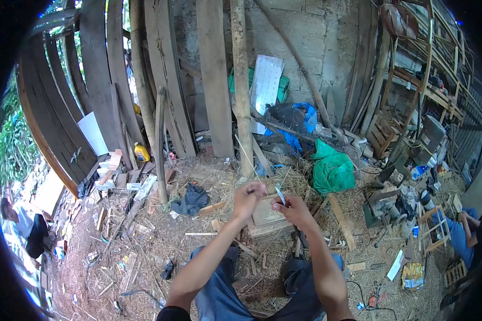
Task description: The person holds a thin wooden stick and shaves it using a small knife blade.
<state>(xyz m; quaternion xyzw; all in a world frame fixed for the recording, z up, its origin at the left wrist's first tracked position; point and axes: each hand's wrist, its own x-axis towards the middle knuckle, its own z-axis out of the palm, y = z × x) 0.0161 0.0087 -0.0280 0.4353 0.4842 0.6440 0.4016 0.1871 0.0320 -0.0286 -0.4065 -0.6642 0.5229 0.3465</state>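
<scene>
My left hand (246, 202) is raised in front of me with its fingers closed round a thin pale stick (247, 155), which slants up and to the left. Beside it, my right hand (295, 212) grips a knife (280, 195), its handle mostly hidden by my fingers and its short bright blade pointing up toward the left hand. A small gap separates the blade from the left fingertips. Below both hands sits a low wooden block (268, 229), partly covered by my right hand.
Straw and wood scraps litter the ground. A green sack (332, 168) and a dark cloth (190, 199) lie ahead. A wooden post (241, 91) rises in front of me. At the right edge, a seated person (463, 230) is near a small wooden frame (435, 229).
</scene>
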